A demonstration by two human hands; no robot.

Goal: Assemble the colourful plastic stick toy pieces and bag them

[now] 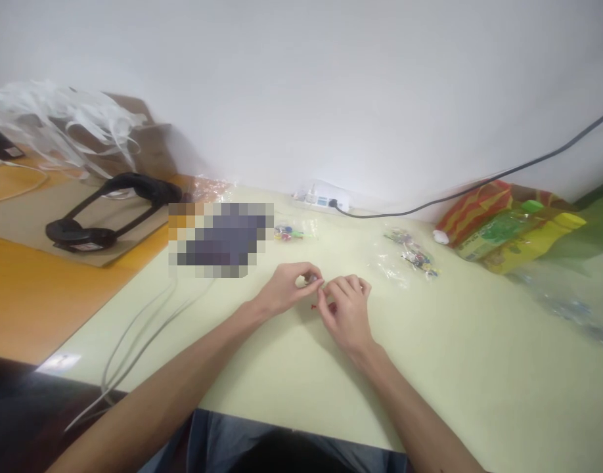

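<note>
My left hand (290, 288) and my right hand (348, 314) meet over the pale tabletop, fingertips almost touching. Thumb and fingers of each are closed in a pinch. A tiny greyish piece (312, 279) shows by the left fingers; what either hand grips is too small to name. Under the right hand lies a small dark red piece (332, 307), partly covered, and just left of it is a little red bit (314, 307). Beyond the left hand sits a group of small coloured pieces (286, 232). Clear bags with more small coloured pieces (418, 259) lie beyond the right hand.
A white power strip (324, 198) with a black cable (410, 211) stands against the wall. Bright packages (523, 236) and clear plastic bags (572, 309) are on the right. On the left are a blurred-out dark object (225, 236), a black headset-like frame (111, 213) and pale cables (134, 348).
</note>
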